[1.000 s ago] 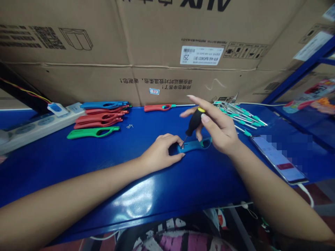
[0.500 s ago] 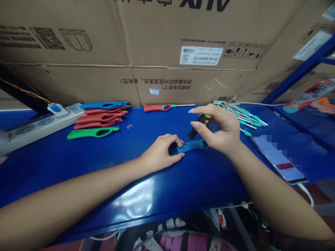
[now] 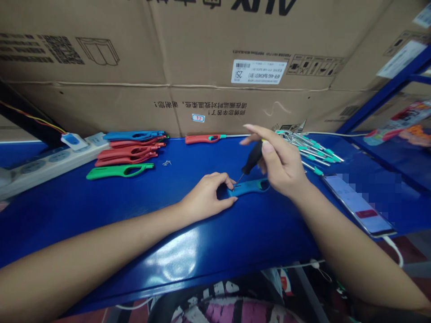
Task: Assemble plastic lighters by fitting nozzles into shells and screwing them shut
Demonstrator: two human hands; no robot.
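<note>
A blue lighter handle (image 3: 248, 187) lies flat on the blue tabletop, its looped end to the right. My left hand (image 3: 210, 193) pinches its left end between thumb and forefinger. In my right hand (image 3: 283, 163) is a black-handled screwdriver (image 3: 253, 158), held tilted. Its thin shaft slants down to the left, and the tip meets the handle close to my left fingertips. My right forefinger is stretched out past the top of the screwdriver. Whether a screw sits under the tip is too small to tell.
Red, blue and green lighter handles (image 3: 119, 171) lie at the left beside a white power strip (image 3: 54, 163). Small screws (image 3: 167, 163) are near them. A red lighter (image 3: 204, 139) lies along the cardboard box (image 3: 202, 54). Metal lighter rods (image 3: 316, 150) and a phone (image 3: 358, 204) are at the right.
My right hand has turned and shifted a little, changing its grasp on the screwdriver, whose handle now stands more upright. My left hand and the blue handle have stayed in place.
</note>
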